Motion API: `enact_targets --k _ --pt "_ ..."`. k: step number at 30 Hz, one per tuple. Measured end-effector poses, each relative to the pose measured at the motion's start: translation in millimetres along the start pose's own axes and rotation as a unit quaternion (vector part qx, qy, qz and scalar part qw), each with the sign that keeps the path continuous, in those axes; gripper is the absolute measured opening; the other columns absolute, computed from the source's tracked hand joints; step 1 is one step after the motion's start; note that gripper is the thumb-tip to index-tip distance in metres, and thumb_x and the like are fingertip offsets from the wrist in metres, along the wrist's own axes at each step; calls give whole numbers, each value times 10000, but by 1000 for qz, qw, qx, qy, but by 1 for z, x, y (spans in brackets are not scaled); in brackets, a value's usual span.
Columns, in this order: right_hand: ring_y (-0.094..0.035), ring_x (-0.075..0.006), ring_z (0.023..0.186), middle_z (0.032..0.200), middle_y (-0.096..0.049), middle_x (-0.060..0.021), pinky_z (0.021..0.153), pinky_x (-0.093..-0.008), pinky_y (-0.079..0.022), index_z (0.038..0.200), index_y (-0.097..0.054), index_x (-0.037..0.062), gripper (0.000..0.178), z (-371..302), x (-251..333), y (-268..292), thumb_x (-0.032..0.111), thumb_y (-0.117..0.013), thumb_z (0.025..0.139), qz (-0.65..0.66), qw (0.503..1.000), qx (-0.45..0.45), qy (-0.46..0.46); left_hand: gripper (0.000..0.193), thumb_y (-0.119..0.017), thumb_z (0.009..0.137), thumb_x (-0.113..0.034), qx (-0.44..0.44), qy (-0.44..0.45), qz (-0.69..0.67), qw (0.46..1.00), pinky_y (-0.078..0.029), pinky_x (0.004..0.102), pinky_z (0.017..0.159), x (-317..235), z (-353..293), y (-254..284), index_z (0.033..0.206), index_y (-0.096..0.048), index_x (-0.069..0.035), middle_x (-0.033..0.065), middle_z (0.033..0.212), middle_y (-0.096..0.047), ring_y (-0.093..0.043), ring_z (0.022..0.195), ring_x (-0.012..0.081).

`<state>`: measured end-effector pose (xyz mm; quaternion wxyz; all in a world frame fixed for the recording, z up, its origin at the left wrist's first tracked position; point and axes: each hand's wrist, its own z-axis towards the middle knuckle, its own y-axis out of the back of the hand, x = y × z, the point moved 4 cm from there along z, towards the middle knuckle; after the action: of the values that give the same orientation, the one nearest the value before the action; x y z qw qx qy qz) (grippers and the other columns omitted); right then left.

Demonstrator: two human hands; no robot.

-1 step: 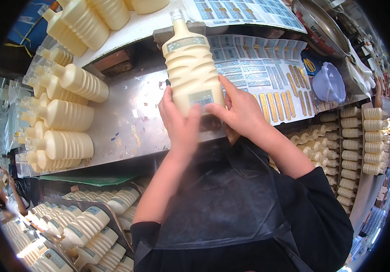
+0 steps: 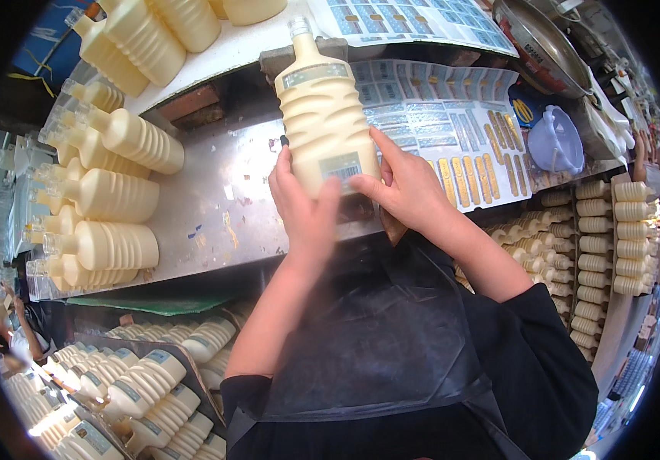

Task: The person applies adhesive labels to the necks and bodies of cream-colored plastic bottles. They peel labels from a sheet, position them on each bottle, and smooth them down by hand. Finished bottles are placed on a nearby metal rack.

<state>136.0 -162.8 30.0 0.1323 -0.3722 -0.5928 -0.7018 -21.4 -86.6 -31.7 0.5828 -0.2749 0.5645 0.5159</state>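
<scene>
I hold the cream ribbed plastic bottle (image 2: 322,115) at 12 o'clock over the steel bench (image 2: 215,199). My left hand (image 2: 303,203) wraps its base; my right hand (image 2: 406,188) thumbs down 1 small label (image 2: 341,166). Labelling looks underway; next comes firm smoothing.

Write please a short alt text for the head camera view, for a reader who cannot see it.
Both bare hands, left hand and right hand, hold a cream ribbed bottle over a metal worktable, fingers at its small lower label. More cream bottles lie at the left, and sticker sheets at the right.
</scene>
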Motion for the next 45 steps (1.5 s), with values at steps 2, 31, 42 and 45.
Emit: enact_targets --k 2,31,42,45 --pt "-639 -243 662 725 -611 -129 638 -376 -496 1503 -472 -37 783 -1 -5 0 456 -702 939 20 1000 1 9 816 -649 925 -285 10 -10 -5 1000 -325 472 1178 0 0 1 1547 -268 82 263 1450 -385 -415 1355 393" --pt "-706 -338 622 691 -688 -145 565 -418 -537 1122 -634 82 242 -18 20 10 187 -737 930 -39 984 -150 93 494 -650 944 -218 -42 22 -57 997 -445 383 1010 2 27 12 1351 -498 17 142 1281 -543 -527 1129 230" --pt "-633 -227 759 897 -642 -84 661 -353 -498 932 -665 51 182 -20 56 10 101 -669 758 -99 886 -143 431 463 -631 956 -192 4 -178 119 977 -527 395 857 -47 141 21 1400 -582 -69 118 1101 -668 -651 942 260" --pt "-572 -211 718 804 -567 -73 643 -340 -444 856 -632 23 163 -21 72 -9 117 -633 724 -147 858 -132 474 485 -603 978 -237 77 -139 220 962 -541 437 832 -62 169 10 1439 -565 -91 141 1054 -704 -682 893 313"
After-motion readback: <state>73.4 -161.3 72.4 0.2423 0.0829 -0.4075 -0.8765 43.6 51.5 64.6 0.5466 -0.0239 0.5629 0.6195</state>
